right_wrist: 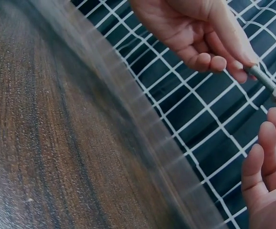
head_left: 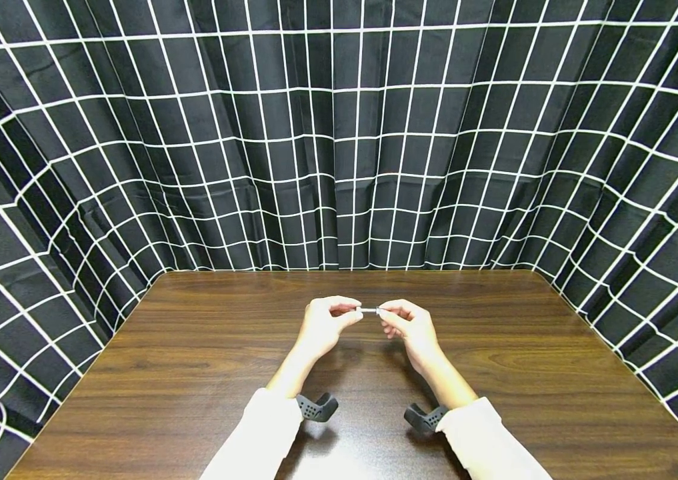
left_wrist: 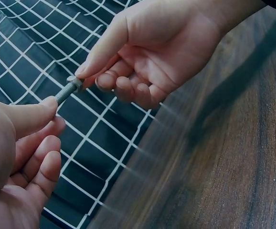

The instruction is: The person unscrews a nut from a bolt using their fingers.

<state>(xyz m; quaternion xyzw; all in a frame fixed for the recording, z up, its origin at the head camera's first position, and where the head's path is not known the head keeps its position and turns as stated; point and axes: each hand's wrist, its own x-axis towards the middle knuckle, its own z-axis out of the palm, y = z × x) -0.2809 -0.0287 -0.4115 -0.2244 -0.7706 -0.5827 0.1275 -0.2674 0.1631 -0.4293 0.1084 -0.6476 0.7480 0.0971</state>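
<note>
We note a threaded bolt (head_left: 369, 310) at lower centre of the head view, over the wooden table (head_left: 195, 347); the left hand (head_left: 322, 327) pinches one end; the right hand (head_left: 417, 328) pinches the other, where a wider piece (left_wrist: 76, 81) shows; nut or head, we cannot tell.

Bolt (left_wrist: 66, 93): dull metal, rough with threads
Tabletop (head_left: 195, 360): wood-grained, smooth, glossy
Curtain (head_left: 347, 127): matt cloth, creased
Sleeves (head_left: 261, 433): matt cloth
Wrist brackets (head_left: 315, 408): matt, plastic-looking
</note>
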